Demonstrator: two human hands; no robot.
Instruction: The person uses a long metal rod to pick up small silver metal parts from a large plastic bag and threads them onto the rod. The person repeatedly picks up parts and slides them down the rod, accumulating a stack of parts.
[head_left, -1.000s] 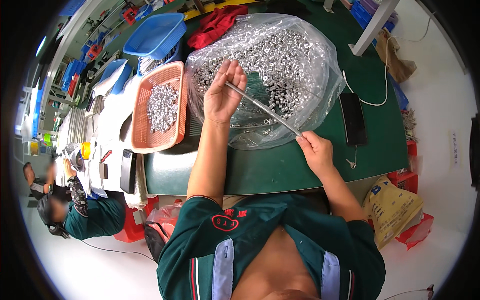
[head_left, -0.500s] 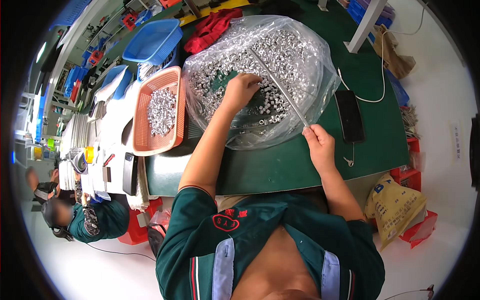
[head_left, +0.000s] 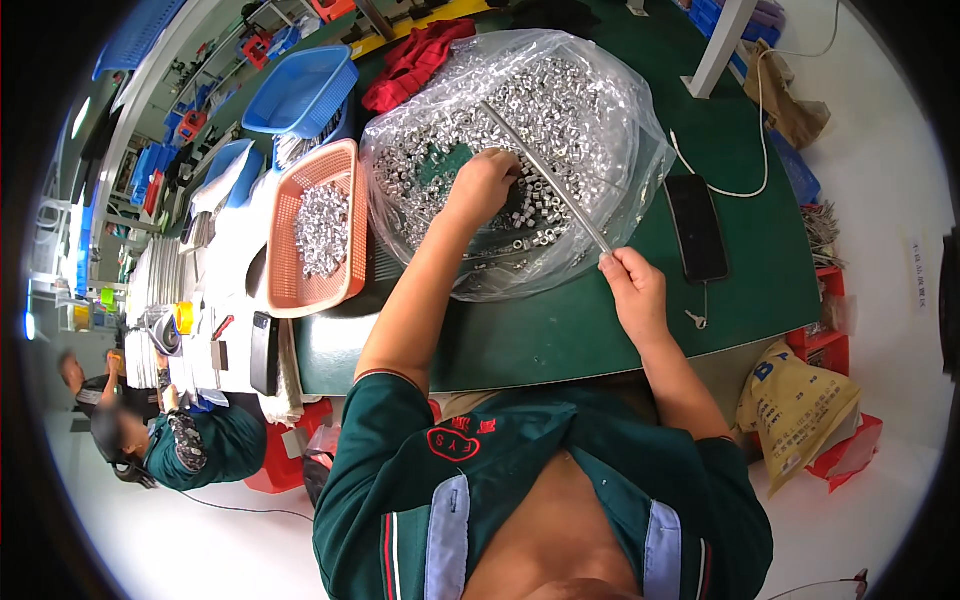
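Observation:
A large clear plastic bag (head_left: 640,130) lies opened out on the green table, filled with many small silvery metal sleeves (head_left: 580,95). My right hand (head_left: 636,290) pinches the near end of a thin, straight metal rod (head_left: 548,172) at the bag's near right edge. The rod slants over the sleeves toward the far left, its far end above the pile. Among the sleeves, my left hand (head_left: 482,186) has its fingers curled together, left of the rod. Whatever those fingertips hold is hidden. Loose sleeves lie just right of them, under the rod.
Left of the bag stands an orange basket (head_left: 356,215) holding more metal pieces. Blue baskets (head_left: 300,90) and a red cloth (head_left: 420,62) are behind. A black phone (head_left: 697,230) and white cable (head_left: 735,192) lie at right. A co-worker (head_left: 205,440) sits at far left.
The rod has shifted slightly left, together with my right hand. My left hand stays among the sleeves, its fingers still curled. The whole view has turned a little.

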